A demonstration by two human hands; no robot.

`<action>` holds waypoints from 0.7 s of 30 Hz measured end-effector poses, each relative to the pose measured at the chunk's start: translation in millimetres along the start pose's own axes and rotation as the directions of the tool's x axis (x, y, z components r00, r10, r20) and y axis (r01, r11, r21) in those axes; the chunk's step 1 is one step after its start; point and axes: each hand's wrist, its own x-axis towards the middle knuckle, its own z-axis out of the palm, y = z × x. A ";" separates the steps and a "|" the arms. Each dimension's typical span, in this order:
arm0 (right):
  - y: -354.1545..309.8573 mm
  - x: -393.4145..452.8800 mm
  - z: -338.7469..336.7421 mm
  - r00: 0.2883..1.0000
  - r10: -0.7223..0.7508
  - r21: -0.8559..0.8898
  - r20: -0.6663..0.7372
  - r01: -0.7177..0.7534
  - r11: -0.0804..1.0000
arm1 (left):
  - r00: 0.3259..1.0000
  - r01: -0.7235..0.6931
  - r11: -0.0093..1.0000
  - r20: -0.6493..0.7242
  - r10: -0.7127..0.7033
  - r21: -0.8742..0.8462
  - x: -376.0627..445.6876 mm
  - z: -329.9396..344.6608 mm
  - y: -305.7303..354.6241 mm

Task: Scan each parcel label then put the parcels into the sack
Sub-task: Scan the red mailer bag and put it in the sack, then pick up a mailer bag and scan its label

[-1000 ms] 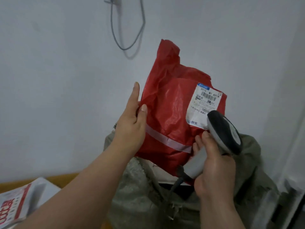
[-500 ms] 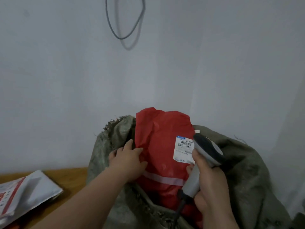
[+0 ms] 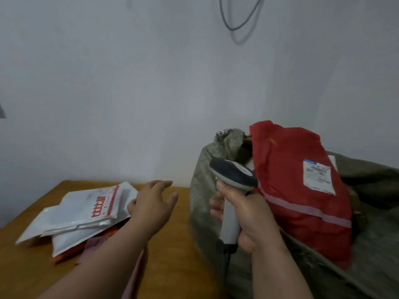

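The red parcel [image 3: 302, 190] stands in the mouth of the grey-green sack [image 3: 207, 190], its upper half sticking out above the rim. Its long axis runs upright and leans a little to the right, top edge toward the wall. A white shipping label [image 3: 318, 176] with a blue strip at its top sits on the face turned to the camera; its print and barcode are too blurred to read. A pale tape band crosses the parcel slantwise below the label.

Half a second ago the left hand was pressed against this parcel's left edge at the sack rim; it has since let go and moved away to the left. The left hand [image 3: 153, 203] now hovers over the table [image 3: 172, 255] with fingers spread and relaxed, holding nothing, just beside a stack of white parcels [image 3: 82, 212]. The top one bears large red characters beside a red stripe, not legible here. Something orange shows beneath the stack.

The right hand [image 3: 248, 216] grips the handle of the grey scanner [image 3: 232, 175], fingers curled round it, dark head pointing left, in front of the sack and just left of the red parcel.
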 end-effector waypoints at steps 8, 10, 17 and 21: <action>95.0 -29.5 130.4 0.989 0.138 -0.175 0.046 -0.128 0.976 | 0.919 0.388 0.917 0.123 -0.375 -0.098 -44.8 -72.8 -173.1; 114.5 -33.5 152.5 0.981 0.181 -0.239 0.070 -0.160 0.958 | 0.888 0.454 0.876 0.170 -0.428 -0.164 -54.7 -81.0 -202.3; 149.2 -4.3 205.9 0.955 0.264 -0.303 0.138 -0.213 0.929 | 0.823 0.568 0.758 0.222 -0.523 -0.321 -40.0 -80.7 -263.8; 171.1 34.1 225.7 0.923 0.350 -0.343 0.162 -0.279 0.897 | 0.798 0.602 0.737 0.185 -0.574 -0.308 -12.8 -72.5 -286.0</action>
